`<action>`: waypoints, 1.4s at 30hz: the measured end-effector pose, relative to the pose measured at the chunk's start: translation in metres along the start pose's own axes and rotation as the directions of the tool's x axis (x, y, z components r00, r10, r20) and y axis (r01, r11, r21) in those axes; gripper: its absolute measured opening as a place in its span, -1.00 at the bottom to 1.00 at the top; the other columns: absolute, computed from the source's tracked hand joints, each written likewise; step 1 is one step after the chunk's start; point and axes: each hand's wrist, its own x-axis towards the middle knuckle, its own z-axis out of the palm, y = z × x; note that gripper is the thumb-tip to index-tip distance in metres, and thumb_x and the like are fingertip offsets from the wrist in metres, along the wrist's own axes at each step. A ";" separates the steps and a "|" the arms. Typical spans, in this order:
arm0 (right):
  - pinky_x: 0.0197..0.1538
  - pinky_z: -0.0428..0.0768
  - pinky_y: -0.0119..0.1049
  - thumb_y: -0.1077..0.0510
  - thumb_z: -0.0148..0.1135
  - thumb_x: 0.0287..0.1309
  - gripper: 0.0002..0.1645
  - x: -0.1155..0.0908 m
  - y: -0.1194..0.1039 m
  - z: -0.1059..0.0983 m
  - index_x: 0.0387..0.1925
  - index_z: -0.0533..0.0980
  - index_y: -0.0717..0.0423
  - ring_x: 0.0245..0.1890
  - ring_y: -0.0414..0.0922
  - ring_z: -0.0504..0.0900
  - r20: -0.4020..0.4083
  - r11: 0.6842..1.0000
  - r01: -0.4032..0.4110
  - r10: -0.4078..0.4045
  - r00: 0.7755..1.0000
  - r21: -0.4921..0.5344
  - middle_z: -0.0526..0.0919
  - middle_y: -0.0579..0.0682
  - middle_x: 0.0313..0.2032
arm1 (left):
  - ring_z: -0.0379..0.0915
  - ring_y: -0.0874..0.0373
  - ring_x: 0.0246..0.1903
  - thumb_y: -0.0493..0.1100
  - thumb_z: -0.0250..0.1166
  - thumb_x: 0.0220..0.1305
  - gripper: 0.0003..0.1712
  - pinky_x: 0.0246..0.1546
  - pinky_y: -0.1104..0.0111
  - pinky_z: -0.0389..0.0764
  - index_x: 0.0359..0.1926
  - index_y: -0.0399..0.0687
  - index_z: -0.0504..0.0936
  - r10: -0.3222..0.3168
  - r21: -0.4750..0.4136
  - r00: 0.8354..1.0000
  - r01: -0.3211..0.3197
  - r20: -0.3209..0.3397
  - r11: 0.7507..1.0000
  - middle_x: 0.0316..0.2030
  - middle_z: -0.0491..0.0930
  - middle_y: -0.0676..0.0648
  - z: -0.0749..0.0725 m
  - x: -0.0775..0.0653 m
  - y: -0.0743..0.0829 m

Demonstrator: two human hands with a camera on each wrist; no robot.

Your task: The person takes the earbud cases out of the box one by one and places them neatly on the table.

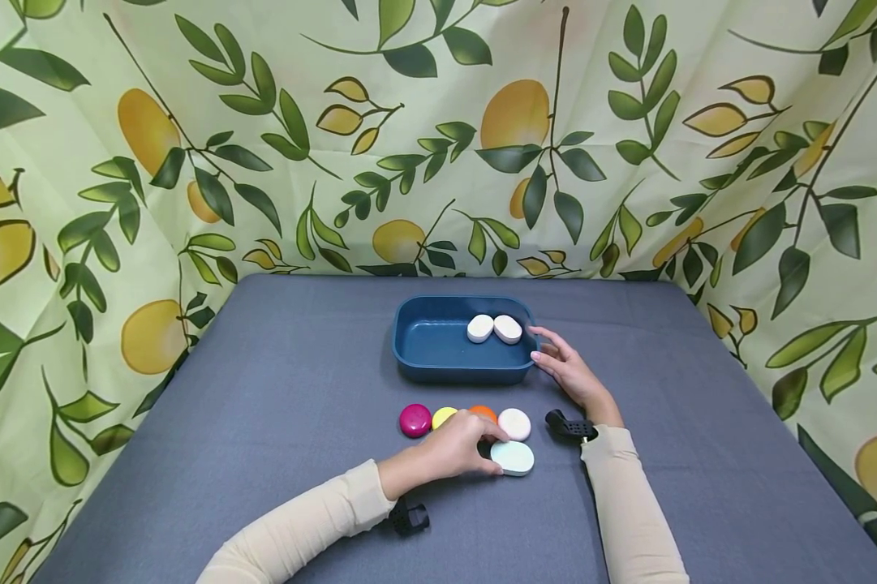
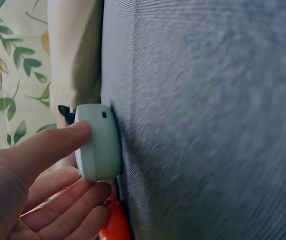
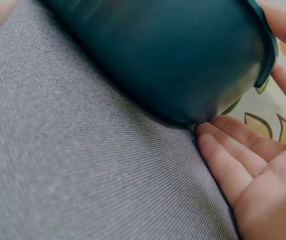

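One pale mint oval case (image 1: 513,459), dark slot (image 2: 104,114), left hand (image 1: 454,446) pinching it, right hand (image 1: 571,375) unclenched, touching blue tray (image 1: 456,375)

Here we go with the count: one blue box (image 1: 467,375) on the board, and inside it, yes, two white blocks (image 1: 479,328)! Over to the discs now, and up they come: one pink disc (image 1: 415,421), one yellow disc (image 1: 441,417), one orange disc (image 1: 484,413), one white disc (image 1: 514,425), and that makes four! Add one pale green block (image 1: 513,459), taking the blocks to three and the small pieces to seven. Hands next, a pair: one left hand (image 1: 449,446), one right hand (image 1: 573,380). Two sleeves (image 1: 299,519), two black bands (image 1: 569,425), one table (image 1: 299,389)!
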 end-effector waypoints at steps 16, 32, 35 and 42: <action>0.07 0.42 -0.69 0.09 0.06 0.37 -0.30 0.001 0.000 0.000 0.44 0.07 0.02 0.44 0.22 0.15 -0.004 1.000 -0.008 0.008 1.000 -0.016 0.07 0.35 0.44 | 0.68 0.07 -0.12 -0.19 0.48 0.02 -0.58 -0.05 0.38 0.68 -0.06 -0.26 0.69 0.039 -0.184 0.991 -0.062 -0.124 0.981 -0.12 0.74 -0.18 -0.035 0.011 -0.002; 0.03 0.42 -0.74 0.10 0.06 0.37 -0.31 0.000 0.000 0.001 0.44 0.07 0.02 0.45 0.22 0.14 -0.007 1.000 -0.006 0.006 1.000 -0.003 0.05 0.35 0.45 | 0.69 -0.01 -0.07 -0.17 0.45 0.07 -0.57 0.01 0.29 0.67 -0.01 -0.24 0.67 -0.117 -0.317 0.930 0.001 -0.349 0.949 -0.08 0.72 -0.22 -0.060 0.050 -0.023; 0.08 0.43 -0.69 0.10 0.05 0.38 -0.31 0.000 0.000 0.000 0.44 0.06 0.02 0.46 0.22 0.13 -0.001 1.000 -0.009 0.009 1.000 -0.008 0.03 0.34 0.46 | 0.69 -0.04 -0.07 -0.18 0.45 0.07 -0.56 0.01 0.26 0.67 -0.01 -0.26 0.66 -0.154 -0.337 0.910 0.017 -0.385 0.941 -0.06 0.71 -0.25 -0.060 0.060 -0.029; 0.47 0.23 -0.09 0.08 0.05 0.38 -0.30 -0.001 -0.001 -0.001 0.45 0.05 0.02 0.47 0.22 0.10 0.009 1.000 -0.011 0.011 1.000 -0.018 0.00 0.32 0.47 | 0.67 -0.07 -0.04 -0.18 0.45 0.08 -0.54 0.03 0.18 0.66 0.01 -0.28 0.64 -0.219 -0.346 0.874 0.062 -0.435 0.936 -0.02 0.68 -0.29 -0.060 0.079 -0.040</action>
